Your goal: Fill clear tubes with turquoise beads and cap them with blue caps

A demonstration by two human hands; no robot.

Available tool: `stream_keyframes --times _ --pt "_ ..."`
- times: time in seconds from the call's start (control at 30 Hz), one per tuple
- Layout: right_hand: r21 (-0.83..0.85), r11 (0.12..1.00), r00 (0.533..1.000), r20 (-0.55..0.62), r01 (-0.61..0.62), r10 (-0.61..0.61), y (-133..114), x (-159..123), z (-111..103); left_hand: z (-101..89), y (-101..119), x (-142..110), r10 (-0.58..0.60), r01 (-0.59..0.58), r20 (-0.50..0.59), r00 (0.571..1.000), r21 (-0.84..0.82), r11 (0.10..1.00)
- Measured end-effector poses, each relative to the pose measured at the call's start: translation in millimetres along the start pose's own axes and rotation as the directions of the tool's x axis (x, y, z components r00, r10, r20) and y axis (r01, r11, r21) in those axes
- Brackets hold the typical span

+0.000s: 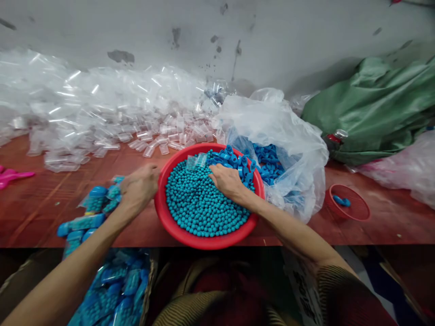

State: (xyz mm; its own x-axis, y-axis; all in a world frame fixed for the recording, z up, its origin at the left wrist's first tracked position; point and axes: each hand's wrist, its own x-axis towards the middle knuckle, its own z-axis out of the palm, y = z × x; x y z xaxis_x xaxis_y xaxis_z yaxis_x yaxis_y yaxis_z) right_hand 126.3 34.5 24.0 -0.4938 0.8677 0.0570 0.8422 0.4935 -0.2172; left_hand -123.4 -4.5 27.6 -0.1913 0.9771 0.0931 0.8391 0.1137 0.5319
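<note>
A red basin (209,242) at the table's front edge holds small round teal beads (204,203). Blue plastic caps (231,158) lie heaped on the beads at the far right side, and clear plastic tubes (196,161) rest near the back. Over the beads, beside the caps, is my right hand (227,180), its fingers curled together; anything in them is hidden. My left hand (140,188), smeared by motion, is just left of the rim, above filled tubes with blue caps (97,199). Its fingers cannot be made out clearly.
Clear empty tubes (102,104) are piled along the wall. Behind the basin's right side sits a plastic bag (272,117) of blue caps. Farther right are a small red basket (350,203) and a green sack (370,104). Below the edge, a box contains filled tubes (115,285).
</note>
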Motion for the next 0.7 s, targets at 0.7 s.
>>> stream_keyframes --times 0.7 --pt "0.193 0.973 0.985 0.091 0.126 -0.146 29 -49 5 76.2 73 63 -0.027 0.003 0.191 0.981 0.121 0.993"
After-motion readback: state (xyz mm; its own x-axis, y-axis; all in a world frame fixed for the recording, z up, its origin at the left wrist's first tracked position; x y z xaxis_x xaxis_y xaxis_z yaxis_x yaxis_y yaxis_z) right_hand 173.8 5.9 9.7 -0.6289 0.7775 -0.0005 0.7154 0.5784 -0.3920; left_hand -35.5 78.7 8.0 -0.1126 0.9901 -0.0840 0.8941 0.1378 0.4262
